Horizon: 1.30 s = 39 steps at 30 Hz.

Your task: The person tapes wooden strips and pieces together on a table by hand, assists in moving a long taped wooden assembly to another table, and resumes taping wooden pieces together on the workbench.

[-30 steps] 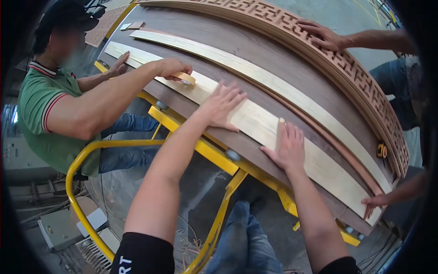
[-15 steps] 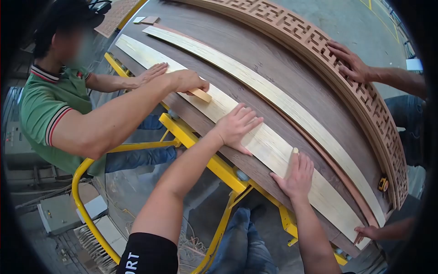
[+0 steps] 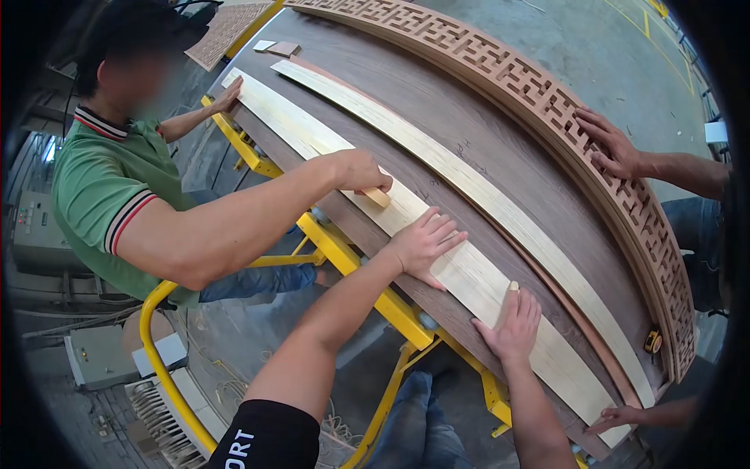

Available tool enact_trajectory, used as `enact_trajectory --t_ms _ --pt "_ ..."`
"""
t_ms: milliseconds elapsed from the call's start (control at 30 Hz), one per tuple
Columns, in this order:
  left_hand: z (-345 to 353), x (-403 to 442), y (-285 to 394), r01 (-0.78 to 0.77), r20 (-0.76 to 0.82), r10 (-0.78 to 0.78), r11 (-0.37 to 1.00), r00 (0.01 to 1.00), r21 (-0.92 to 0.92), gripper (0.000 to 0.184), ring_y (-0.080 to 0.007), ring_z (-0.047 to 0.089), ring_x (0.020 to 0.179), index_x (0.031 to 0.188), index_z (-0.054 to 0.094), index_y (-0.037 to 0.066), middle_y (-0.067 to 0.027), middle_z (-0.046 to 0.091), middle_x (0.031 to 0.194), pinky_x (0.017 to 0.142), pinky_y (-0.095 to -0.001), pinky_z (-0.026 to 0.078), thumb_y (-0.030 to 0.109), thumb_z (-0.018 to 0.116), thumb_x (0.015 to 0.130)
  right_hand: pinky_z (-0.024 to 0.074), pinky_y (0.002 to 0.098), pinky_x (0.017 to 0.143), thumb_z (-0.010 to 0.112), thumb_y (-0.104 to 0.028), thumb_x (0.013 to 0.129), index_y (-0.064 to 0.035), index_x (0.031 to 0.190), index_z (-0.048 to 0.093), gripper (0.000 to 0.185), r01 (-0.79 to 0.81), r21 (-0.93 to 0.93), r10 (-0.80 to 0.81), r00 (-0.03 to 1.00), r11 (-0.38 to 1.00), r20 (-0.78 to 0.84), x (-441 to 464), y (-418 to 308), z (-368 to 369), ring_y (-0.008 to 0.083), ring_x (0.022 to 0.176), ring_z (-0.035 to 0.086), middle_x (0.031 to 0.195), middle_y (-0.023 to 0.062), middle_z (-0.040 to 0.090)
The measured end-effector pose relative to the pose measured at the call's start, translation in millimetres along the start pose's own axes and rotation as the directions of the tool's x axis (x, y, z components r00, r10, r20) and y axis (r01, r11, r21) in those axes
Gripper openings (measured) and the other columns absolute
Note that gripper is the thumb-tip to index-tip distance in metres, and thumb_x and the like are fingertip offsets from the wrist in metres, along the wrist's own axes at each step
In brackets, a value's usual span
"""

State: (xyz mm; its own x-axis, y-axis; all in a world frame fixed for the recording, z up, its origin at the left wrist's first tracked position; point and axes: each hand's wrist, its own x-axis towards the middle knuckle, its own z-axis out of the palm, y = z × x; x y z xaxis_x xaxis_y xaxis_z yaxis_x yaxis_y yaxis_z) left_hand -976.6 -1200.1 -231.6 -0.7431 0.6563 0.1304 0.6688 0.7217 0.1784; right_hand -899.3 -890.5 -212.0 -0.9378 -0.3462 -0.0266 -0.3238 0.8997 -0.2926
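My left hand (image 3: 426,246) lies with spread fingers on a long pale wooden strip (image 3: 476,273) near its middle. Farther right, my right hand (image 3: 512,324) rests on the same strip, its thumb apart and one fingertip covered in something pale. Just left of my left hand, a co-worker in a green shirt (image 3: 125,172) holds a roll of tan tape (image 3: 377,197) against the strip. That person's other hand (image 3: 226,98) is at the strip's far left end. Another person's hand (image 3: 613,420) touches its right end.
A second pale strip (image 3: 437,148) and a carved lattice panel (image 3: 484,59) curve across the brown tabletop (image 3: 375,70). Another hand (image 3: 613,148) rests on the panel. A tape measure (image 3: 653,341) lies at the right. Yellow frame bars (image 3: 160,367) stand below the table edge.
The co-worker's taping hand has moved along the strip toward my left hand, and their other hand has shifted to the far left end. My hands stay on the strip; the view has shifted.
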Motion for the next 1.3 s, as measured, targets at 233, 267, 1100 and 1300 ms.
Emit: enact_trajectory --t_ms 233,267,1100,1300 --pt "-1 2 -1 -0.027 -0.101 0.024 0.999 0.995 -0.031 0.113 -0.0368 0.053 0.121 0.140 0.052 0.003 -0.0204 0.057 0.128 0.114 -0.0569 0.031 0.084 0.064 0.062 0.0343 0.0523 0.109 0.083 -0.060 0.063 0.0020 0.136 0.049 0.101 0.003 0.000 -0.003 1.000 1.000 0.009 3 -1 -4 0.0408 0.126 0.045 0.133 0.0221 0.049" --pt "0 2 0 -0.039 -0.108 0.034 0.998 0.994 -0.042 0.113 -0.0368 0.053 0.121 0.140 0.052 0.003 -0.0204 0.057 0.128 0.114 -0.0569 0.031 0.084 0.064 0.062 0.0343 0.0523 0.109 0.083 -0.060 0.063 0.0020 0.136 0.049 0.101 -0.009 -0.012 0.009 1.000 1.000 0.009 2 0 -4 0.0408 0.126 0.045 0.133 0.0221 0.049" --pt "44 59 148 0.116 -0.187 -0.119 0.993 0.975 -0.024 0.070 -0.0383 0.056 0.125 0.133 0.060 0.002 -0.0206 0.060 0.131 0.113 -0.0526 0.038 0.053 0.066 0.085 0.0230 0.0623 0.118 0.087 -0.055 0.061 -0.0047 0.138 0.048 0.100 -0.003 0.014 0.004 0.997 1.000 -0.080 -190 188 -66 0.0474 0.139 0.034 0.148 0.0262 0.037" --pt "53 61 159 0.151 -0.124 -0.144 0.987 0.982 0.050 0.057 -0.0402 0.051 0.130 0.135 0.056 0.001 -0.0206 0.057 0.134 0.115 -0.0511 0.037 0.032 0.063 0.088 0.0220 0.0604 0.120 0.085 -0.057 0.063 -0.0007 0.139 0.048 0.101 -0.019 -0.035 0.017 0.998 0.999 -0.058 -245 270 -63 0.0428 0.139 0.037 0.146 0.0222 0.042"
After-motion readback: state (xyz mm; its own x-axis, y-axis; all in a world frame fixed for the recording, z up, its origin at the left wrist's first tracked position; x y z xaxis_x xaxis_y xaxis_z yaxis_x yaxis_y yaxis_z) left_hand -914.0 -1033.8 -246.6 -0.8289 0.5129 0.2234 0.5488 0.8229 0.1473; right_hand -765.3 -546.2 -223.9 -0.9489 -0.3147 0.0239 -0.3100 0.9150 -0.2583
